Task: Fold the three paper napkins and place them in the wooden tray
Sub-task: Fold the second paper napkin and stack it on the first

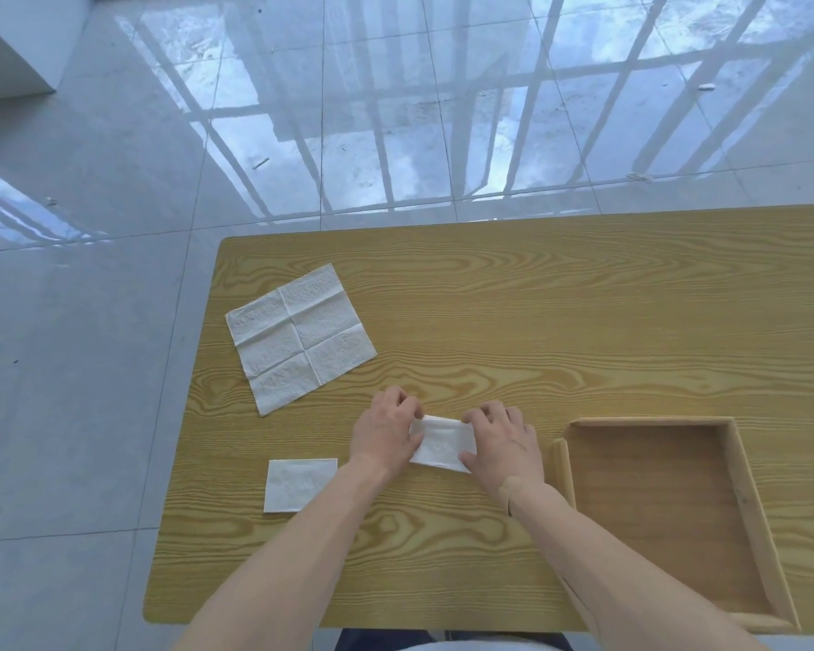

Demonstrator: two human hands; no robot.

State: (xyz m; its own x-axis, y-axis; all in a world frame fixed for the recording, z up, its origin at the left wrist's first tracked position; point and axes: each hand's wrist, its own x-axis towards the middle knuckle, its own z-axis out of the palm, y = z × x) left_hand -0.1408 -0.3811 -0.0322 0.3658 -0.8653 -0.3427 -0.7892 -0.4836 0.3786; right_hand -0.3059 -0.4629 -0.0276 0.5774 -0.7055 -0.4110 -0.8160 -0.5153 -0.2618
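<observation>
I can read no text, label or number anywhere; the embossing on the unfolded napkin (300, 337) is too faint.
</observation>
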